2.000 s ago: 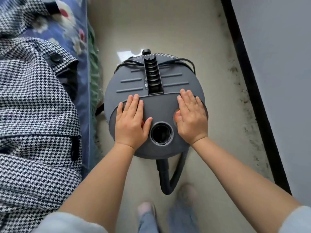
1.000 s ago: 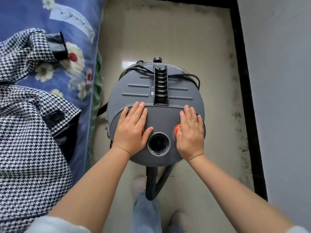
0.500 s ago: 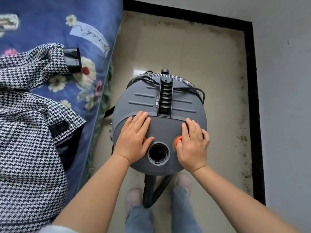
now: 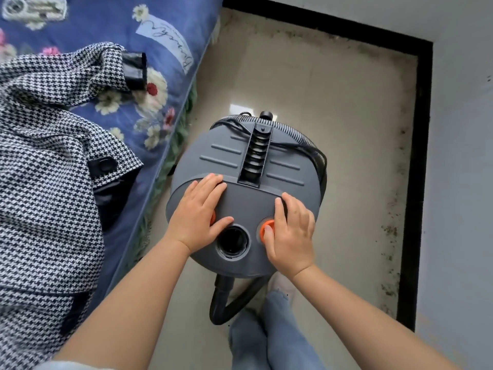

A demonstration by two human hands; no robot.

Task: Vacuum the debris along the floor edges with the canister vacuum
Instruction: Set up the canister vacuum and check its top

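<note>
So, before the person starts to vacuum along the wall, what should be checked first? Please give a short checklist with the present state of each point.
1. Both hands on the canister vacuum: ok. The left hand lies flat on the lid; the right hand rests by the orange button.
2. Hose in the round top port: not ok, the port is open and empty.
3. Black hose at the near side joined to the body: cannot tell.
4. Power cord unwound: not ok, it seems wrapped around the lid.
5. Debris along the black baseboard within reach: ok, it lies to the right of the vacuum.
</note>
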